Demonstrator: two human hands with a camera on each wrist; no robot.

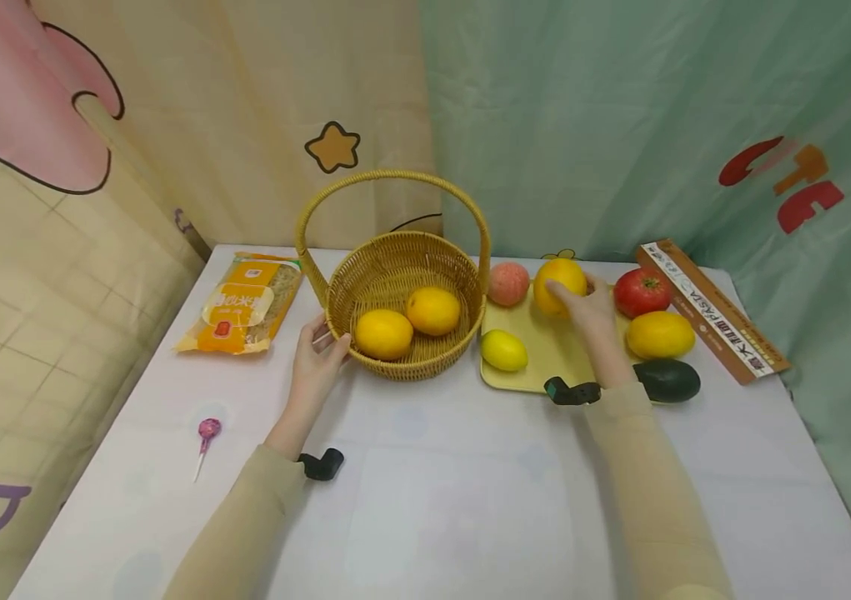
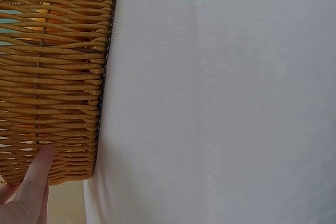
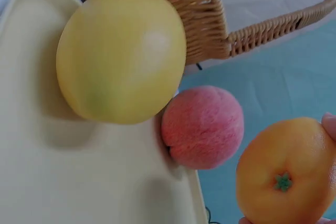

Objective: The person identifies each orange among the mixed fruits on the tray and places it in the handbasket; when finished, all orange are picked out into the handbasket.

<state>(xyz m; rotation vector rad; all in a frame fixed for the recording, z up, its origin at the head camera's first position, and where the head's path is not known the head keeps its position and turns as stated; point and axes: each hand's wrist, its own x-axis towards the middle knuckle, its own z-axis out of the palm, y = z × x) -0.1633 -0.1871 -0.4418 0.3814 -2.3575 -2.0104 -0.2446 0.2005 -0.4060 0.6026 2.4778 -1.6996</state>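
Note:
My left hand [image 1: 314, 362] touches the outside of a wicker basket [image 1: 416, 369] at its left side, thumb in front and fingers alongside; in the left wrist view, a straight finger [image 2: 37, 174] rests against the weave. Inside the basket lie two orange-yellow fruits [image 1: 383, 334]. My right hand [image 1: 593, 308] grips an orange [image 1: 556, 283] above a pale yellow tray [image 1: 538, 371]. The right wrist view shows the orange's green stem mark, with fingertips at its edge. Beside the basket, a lemon [image 1: 503, 350] and a pink peach [image 1: 508, 284] are at the tray's left side.
A red pomegranate [image 1: 643, 292], a yellow oval fruit [image 1: 660, 335] and a dark green oval item [image 1: 667, 381] are at the tray's right. Beyond them lies a long pasta box [image 1: 718, 312]. A bagged food packet [image 1: 245, 304] and a lollipop [image 1: 207, 433] lie on the left.

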